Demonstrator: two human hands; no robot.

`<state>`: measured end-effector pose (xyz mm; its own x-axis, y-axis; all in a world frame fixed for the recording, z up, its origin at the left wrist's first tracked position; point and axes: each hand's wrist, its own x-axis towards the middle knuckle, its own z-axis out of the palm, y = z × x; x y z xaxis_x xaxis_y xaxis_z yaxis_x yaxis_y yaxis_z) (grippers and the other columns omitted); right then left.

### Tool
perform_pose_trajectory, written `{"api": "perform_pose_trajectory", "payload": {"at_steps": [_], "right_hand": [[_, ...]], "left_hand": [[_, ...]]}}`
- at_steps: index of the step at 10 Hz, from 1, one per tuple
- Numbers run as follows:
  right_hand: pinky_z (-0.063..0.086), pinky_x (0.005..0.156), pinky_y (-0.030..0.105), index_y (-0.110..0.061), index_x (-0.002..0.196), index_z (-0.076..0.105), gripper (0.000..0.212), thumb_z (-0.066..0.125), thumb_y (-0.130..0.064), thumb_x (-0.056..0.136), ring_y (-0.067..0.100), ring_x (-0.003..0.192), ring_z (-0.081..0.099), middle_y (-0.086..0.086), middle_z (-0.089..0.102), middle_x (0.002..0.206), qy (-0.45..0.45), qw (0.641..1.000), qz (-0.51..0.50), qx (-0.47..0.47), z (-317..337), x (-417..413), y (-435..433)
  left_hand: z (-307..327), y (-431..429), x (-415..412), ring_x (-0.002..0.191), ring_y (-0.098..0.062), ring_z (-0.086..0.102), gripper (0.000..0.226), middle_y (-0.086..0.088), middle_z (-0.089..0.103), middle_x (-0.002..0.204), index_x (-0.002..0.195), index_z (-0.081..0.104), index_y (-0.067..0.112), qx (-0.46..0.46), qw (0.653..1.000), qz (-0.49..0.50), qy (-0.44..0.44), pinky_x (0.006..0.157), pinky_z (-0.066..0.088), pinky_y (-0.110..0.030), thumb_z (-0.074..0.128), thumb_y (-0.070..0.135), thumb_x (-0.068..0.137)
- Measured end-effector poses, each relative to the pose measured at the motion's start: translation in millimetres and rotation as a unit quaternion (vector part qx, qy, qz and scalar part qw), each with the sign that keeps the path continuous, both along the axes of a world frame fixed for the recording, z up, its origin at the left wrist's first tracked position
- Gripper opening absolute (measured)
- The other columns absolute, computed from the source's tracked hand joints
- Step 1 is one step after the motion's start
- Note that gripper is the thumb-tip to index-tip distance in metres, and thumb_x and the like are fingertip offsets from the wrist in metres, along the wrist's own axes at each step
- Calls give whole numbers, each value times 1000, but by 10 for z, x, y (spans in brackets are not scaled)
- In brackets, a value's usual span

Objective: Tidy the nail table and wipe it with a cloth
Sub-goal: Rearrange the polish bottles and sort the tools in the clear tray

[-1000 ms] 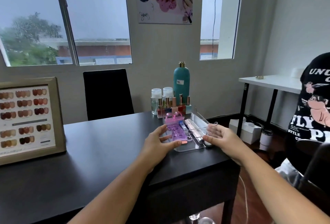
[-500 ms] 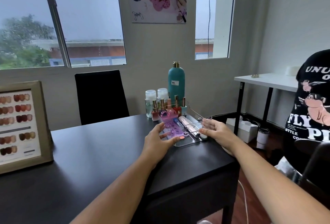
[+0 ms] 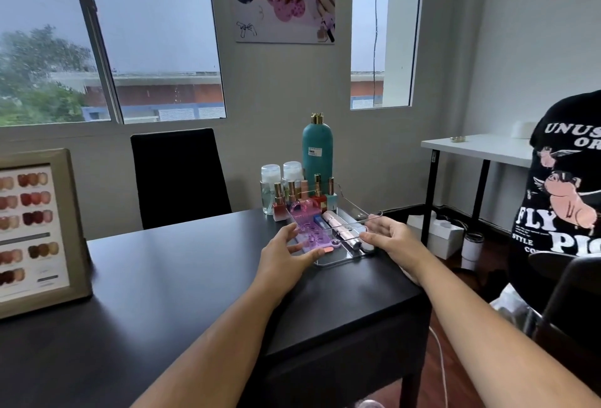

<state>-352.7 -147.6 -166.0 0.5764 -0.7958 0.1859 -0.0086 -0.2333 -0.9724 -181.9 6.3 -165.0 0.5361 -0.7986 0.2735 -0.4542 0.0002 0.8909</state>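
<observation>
A clear acrylic tray [image 3: 345,260] sits near the right end of the black nail table [image 3: 182,281]. It holds purple toe separators [image 3: 313,236] and a pink pen-shaped tool [image 3: 339,225]. My left hand [image 3: 285,255] presses against the tray's left side, thumb at its front edge. Against the right wall my right hand [image 3: 394,242] curls its fingers. Just behind the tray stand small nail polish bottles [image 3: 292,200], two clear bottles [image 3: 270,187] and a tall teal bottle [image 3: 317,151]. No cloth is in view.
A framed nail colour chart [image 3: 35,228] stands at the table's left. A black chair [image 3: 179,176] faces me across the table. A person in a black printed shirt [image 3: 566,209] sits at the right, near a white side table [image 3: 481,148].
My view has shifted slightly to the right. Both hands stay on the tray's sides, and the tray sits close against the polish bottles.
</observation>
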Motion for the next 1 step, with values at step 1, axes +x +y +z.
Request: {"api": "perform_pose_trajectory", "payload": {"at_steps": [1], "right_hand": [[35,104,27,-5,130,48,56,71,-11,79,16,126,47,13,48,140,-59,997,-26,38,-2,-54,84]], "left_hand": [[23,99,-26,101,-5,56,80,4,52,136,139,38,22,0,1000,1,-10,81,46,-18,78,36,71]]}}
